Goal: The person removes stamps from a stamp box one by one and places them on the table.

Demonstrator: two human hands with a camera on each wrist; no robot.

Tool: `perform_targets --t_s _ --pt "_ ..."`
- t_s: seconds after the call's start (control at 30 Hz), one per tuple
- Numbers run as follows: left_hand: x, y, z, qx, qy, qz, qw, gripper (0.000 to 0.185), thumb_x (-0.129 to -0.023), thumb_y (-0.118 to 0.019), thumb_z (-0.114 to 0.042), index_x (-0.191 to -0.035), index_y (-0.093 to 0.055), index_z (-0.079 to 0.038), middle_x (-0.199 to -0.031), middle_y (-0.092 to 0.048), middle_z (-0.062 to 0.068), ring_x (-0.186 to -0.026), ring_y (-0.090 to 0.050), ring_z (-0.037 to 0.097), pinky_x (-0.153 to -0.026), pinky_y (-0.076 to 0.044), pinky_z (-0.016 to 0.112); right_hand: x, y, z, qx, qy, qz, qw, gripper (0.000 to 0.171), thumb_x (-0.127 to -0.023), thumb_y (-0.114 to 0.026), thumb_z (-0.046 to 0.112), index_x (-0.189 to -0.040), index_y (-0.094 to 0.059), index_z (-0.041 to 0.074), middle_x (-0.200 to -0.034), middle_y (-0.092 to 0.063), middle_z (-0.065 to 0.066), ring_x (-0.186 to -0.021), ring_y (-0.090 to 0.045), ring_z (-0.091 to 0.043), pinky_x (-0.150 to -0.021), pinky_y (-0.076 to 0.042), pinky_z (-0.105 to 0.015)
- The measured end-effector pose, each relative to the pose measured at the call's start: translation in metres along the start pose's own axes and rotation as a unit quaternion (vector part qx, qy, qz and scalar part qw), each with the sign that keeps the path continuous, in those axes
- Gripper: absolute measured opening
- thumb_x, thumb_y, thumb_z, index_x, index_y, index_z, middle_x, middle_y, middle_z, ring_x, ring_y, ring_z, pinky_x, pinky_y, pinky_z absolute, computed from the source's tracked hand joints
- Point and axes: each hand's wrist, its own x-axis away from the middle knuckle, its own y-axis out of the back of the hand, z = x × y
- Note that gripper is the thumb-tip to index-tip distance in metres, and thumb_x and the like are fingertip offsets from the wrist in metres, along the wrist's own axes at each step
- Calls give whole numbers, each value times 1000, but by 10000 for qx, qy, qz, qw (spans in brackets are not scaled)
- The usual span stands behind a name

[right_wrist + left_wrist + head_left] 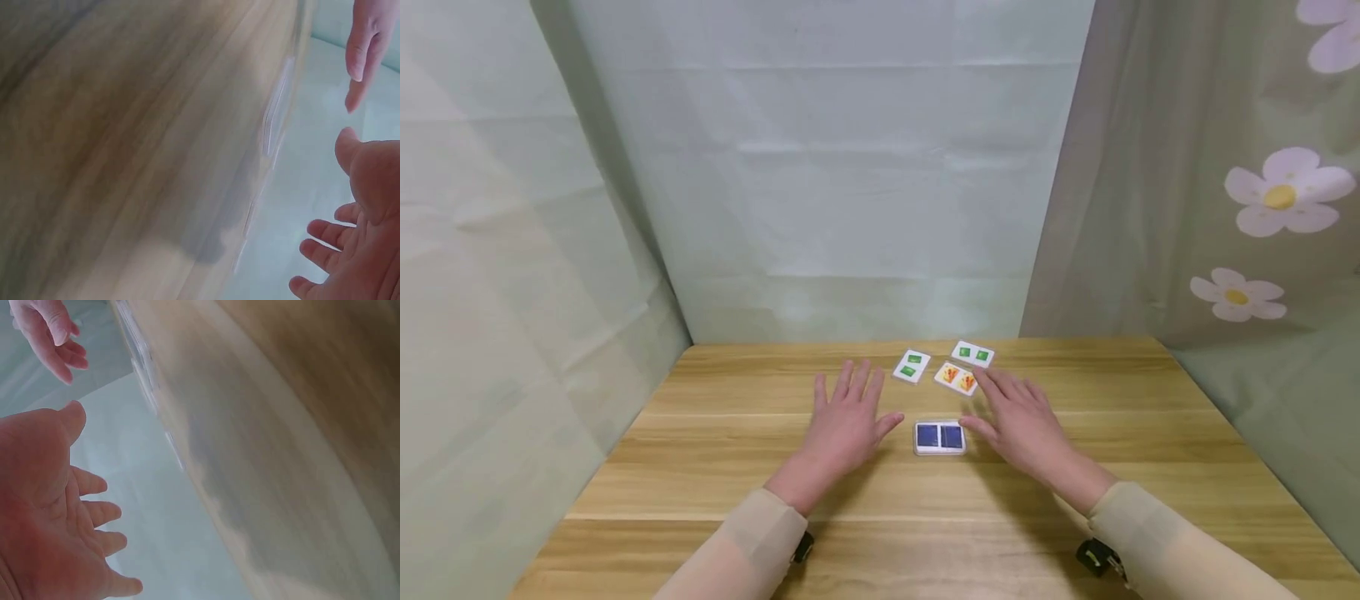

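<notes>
A small stack of cards (940, 437) with two dark blue squares on its top face lies on the wooden table, between the two hands. To its left my left hand (844, 423) hovers palm down over the table, fingers spread and holding nothing. My right hand (1021, 421) is on the other side, its thumb tip near the stack's right edge in the head view and its fingers extended. Beyond them lie a card with two green pictures (912, 366), another green-picture card (973, 353) and an orange-picture card (957, 378). The right fingertips overlap the orange card's edge in the head view.
The wooden table (715, 475) ends at a pale cloth backdrop (850, 208) just behind the loose cards. Pale cloth (497, 250) hangs on the left, and a flower-printed curtain (1150, 208) on the right. Each sleeve has a dark device below it at the wrist.
</notes>
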Motion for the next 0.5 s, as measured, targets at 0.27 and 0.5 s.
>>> perform_targets --t_s 0.27,0.5 --pt "0 1 -13 237 -320 229 9989 77 -111 -59 -59 -169 -44 -10 -179 -29 16 -166 -18 45 -128 -8 73 1 -1 6 -385 123 68 9992 80 -102 -80 43 -162 -49 1 -151 -60 -29 -140 -56 -51 -118 -39 -70" --pt "3 -4 -21 392 -667 363 9963 77 -110 -60 -59 -168 -46 -9 -177 -33 15 -164 -24 46 -127 -13 74 5 -5 6 -583 185 318 9976 81 -97 -86 41 -159 -54 0 -148 -64 -23 -137 -60 -45 -117 -43 -65"
